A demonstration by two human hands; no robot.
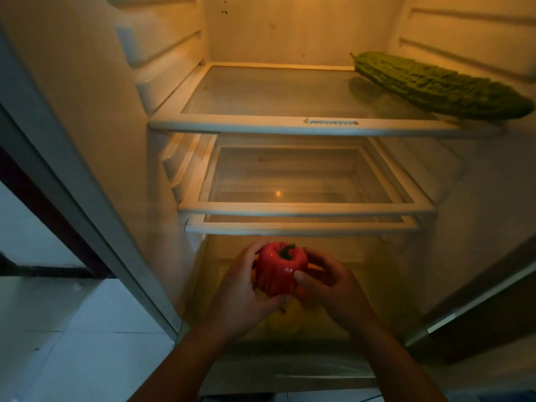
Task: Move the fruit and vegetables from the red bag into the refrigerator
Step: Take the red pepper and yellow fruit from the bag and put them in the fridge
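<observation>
A red bell pepper [280,268] with a green stem is held upright between both hands, low in front of the open refrigerator [290,123]. My left hand [240,288] cups its left side and underside. My right hand [327,282] holds its right side, thumb pressed on the front. A long green bitter gourd [435,85] lies on the right of the top glass shelf. Below the pepper, something yellow [285,320] shows dimly in the bottom drawer. The red bag is out of view.
Two more glass shelves [304,208] sit under the top one. The fridge's left wall and door frame [87,198] run down the left; a pale tiled floor [72,329] lies beyond. A dark door edge [478,309] stands at the lower right.
</observation>
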